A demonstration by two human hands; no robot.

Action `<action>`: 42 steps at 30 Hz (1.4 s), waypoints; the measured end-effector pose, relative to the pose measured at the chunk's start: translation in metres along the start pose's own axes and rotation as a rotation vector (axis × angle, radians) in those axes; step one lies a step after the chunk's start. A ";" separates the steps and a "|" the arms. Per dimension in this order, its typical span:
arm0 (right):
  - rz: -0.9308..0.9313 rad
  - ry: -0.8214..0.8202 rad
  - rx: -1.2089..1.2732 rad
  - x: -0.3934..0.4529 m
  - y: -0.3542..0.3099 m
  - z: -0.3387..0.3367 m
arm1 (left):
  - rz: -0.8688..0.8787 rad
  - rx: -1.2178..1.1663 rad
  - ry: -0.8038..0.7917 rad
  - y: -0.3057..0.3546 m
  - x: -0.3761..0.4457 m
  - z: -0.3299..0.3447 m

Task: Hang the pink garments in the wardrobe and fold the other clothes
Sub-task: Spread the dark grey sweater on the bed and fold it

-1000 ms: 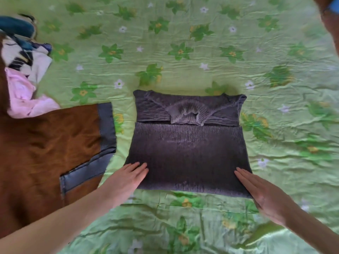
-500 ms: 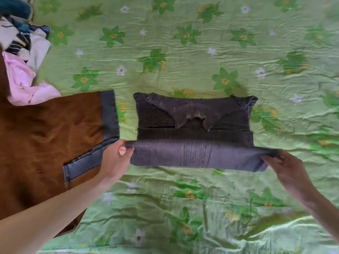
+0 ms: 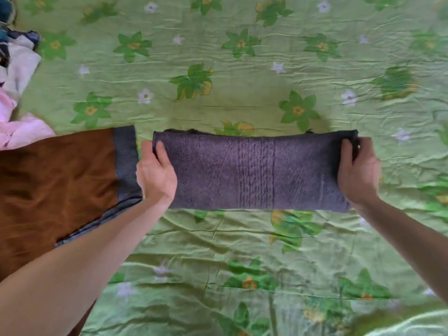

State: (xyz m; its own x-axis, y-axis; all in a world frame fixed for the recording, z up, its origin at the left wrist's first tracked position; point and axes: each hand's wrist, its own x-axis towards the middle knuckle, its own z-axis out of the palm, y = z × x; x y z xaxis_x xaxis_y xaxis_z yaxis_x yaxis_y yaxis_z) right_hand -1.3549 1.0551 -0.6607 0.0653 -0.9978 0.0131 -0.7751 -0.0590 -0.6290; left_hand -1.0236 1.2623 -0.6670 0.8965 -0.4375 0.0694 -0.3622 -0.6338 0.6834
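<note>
A dark grey knitted sweater point(image 3: 254, 170) lies folded in half as a wide band on the green flowered bedsheet point(image 3: 242, 69). My left hand point(image 3: 156, 172) grips its left end, thumb on top. At the right end my right hand point(image 3: 357, 170) holds the doubled fabric the same way. A pink garment point(image 3: 21, 132) lies crumpled at the left edge of the view. A brown garment with grey ribbed trim point(image 3: 55, 185) is spread flat to the left of the sweater, under my left forearm.
A pile of mixed clothes point(image 3: 17, 57), white, striped and blue, sits at the upper left edge above the pink garment. The bedsheet stretches wrinkled beyond and in front of the sweater.
Both hands took the sweater's lower hem, lifted it and carried it away from me over the collar. The sweater is now doubled, with the collar and sleeves hidden underneath.
</note>
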 end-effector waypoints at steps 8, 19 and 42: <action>0.163 0.024 -0.143 0.048 0.007 0.039 | -0.060 0.140 -0.001 -0.006 0.043 0.037; -0.718 -0.265 -0.361 0.005 0.012 0.063 | 0.732 0.541 -0.402 -0.002 -0.009 0.065; -0.231 -0.210 -0.282 -0.001 0.050 0.058 | 0.771 0.481 -0.518 0.028 -0.058 0.083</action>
State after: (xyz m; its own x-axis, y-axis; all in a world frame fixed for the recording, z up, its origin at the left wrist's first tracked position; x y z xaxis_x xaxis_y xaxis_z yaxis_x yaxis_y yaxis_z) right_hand -1.3571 1.0546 -0.7376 0.3613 -0.9312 -0.0482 -0.8649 -0.3154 -0.3904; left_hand -1.1073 1.2170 -0.7123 0.2014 -0.9789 -0.0345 -0.9547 -0.2040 0.2168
